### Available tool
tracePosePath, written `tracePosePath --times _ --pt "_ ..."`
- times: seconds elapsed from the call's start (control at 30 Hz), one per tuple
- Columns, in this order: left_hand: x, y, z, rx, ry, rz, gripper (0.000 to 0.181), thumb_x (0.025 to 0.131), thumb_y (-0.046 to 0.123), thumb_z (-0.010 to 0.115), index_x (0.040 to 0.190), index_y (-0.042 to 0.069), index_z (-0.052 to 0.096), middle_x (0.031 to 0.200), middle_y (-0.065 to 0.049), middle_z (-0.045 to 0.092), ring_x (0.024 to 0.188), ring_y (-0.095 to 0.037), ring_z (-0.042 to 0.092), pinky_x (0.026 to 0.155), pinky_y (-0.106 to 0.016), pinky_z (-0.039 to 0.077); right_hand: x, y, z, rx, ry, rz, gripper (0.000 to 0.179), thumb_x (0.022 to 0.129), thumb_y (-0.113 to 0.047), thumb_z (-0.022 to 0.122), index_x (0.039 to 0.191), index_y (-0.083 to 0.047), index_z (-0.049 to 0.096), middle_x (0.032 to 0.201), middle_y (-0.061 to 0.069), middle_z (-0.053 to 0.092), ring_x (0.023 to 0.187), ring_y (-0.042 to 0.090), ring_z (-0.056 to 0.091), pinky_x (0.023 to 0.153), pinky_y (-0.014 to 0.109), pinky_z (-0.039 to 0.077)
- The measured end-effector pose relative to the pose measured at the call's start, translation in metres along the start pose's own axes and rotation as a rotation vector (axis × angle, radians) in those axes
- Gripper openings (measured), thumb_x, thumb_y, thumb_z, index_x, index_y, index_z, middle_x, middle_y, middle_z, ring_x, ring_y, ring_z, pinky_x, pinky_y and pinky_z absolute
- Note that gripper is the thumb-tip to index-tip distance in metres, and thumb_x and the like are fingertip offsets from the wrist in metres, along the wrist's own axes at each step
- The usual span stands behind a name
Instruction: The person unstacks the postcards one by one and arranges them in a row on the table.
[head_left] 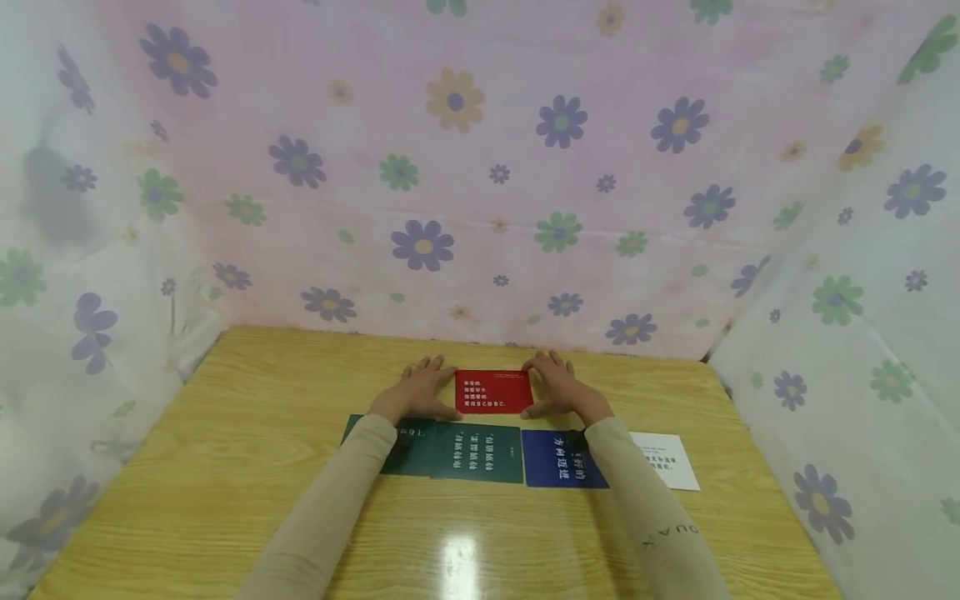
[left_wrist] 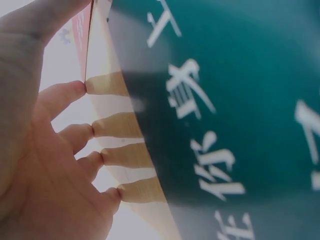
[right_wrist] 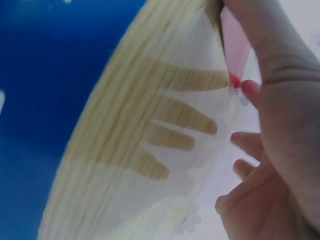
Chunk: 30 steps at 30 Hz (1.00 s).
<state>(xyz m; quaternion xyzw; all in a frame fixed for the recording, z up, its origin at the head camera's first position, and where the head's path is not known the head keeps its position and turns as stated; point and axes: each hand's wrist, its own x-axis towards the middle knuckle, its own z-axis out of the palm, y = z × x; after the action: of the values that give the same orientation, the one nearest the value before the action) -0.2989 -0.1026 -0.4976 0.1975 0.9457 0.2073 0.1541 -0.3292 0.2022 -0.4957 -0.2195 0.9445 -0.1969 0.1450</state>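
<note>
A red card [head_left: 492, 392] with white printed characters lies between my two hands, near the back of the table. My left hand [head_left: 418, 390] holds its left side, thumb at the near corner and index finger at the far one. My right hand [head_left: 558, 386] holds the right side the same way. In the left wrist view, the other left fingertips [left_wrist: 111, 195] meet their reflections on the tabletop. In the right wrist view, the other right fingers [right_wrist: 248, 145] stand a little off theirs. The red card shows nearly edge-on in both wrist views.
Nearer me, a row of cards crosses the wooden table [head_left: 225, 492]: two dark green cards [head_left: 480, 452], a blue card [head_left: 562, 460] and a white card [head_left: 675, 463]. My forearms partly cover the row. Flower-patterned curtains [head_left: 495, 200] enclose the back and sides.
</note>
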Motion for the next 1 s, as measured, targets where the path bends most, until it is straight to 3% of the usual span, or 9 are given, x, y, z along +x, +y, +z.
tracePosePath --times 0.27,0.57,0.67,0.8,1.0 --pt "0.001 -0.003 0.002 -0.018 0.005 0.002 0.099 0.083 0.051 0.078 0.16 0.008 0.032 0.168 -0.022 0.018 0.155 -0.047 0.01 0.123 -0.066 0.011 -0.001 0.005 0.002 0.078 0.021 -0.041 0.079 0.072 -0.032 0.093 0.134 -0.01 0.049 0.167 0.019 0.024 0.156 0.044 0.002 0.123 0.068 -0.002" --pt "0.002 -0.013 0.003 -0.052 0.013 0.035 0.104 0.079 0.056 0.08 0.16 0.012 0.033 0.169 -0.017 0.018 0.156 -0.045 0.004 0.125 -0.064 0.005 -0.006 0.006 0.003 0.152 0.112 -0.092 0.057 0.075 -0.027 0.09 0.118 -0.008 0.059 0.166 0.022 0.026 0.155 0.046 0.006 0.119 0.074 0.015" --pt "0.001 -0.012 0.002 -0.054 0.015 0.03 0.102 0.078 0.056 0.081 0.159 0.013 0.036 0.169 -0.016 0.018 0.156 -0.044 0.003 0.125 -0.064 0.004 -0.006 0.007 0.002 0.108 0.091 -0.085 0.069 0.075 -0.031 0.09 0.131 -0.007 0.058 0.166 0.021 0.026 0.155 0.046 0.007 0.12 0.072 0.013" --pt "0.004 -0.006 0.004 -0.013 0.043 0.031 0.098 0.08 0.058 0.078 0.157 0.011 0.04 0.168 -0.018 0.022 0.156 -0.044 0.007 0.124 -0.065 0.006 0.001 0.01 0.0 -0.025 0.052 -0.055 0.091 0.078 -0.039 0.087 0.151 -0.005 0.045 0.164 0.021 0.03 0.153 0.048 0.012 0.123 0.067 0.011" --pt "0.014 0.014 0.013 0.037 0.074 0.021 0.095 0.081 0.062 0.072 0.153 0.006 0.045 0.166 -0.02 0.027 0.156 -0.042 0.012 0.124 -0.065 0.006 0.011 0.006 -0.004 -0.093 0.005 -0.007 0.087 0.089 -0.044 0.074 0.157 -0.003 0.037 0.16 0.025 0.032 0.15 0.05 0.018 0.123 0.065 0.013"
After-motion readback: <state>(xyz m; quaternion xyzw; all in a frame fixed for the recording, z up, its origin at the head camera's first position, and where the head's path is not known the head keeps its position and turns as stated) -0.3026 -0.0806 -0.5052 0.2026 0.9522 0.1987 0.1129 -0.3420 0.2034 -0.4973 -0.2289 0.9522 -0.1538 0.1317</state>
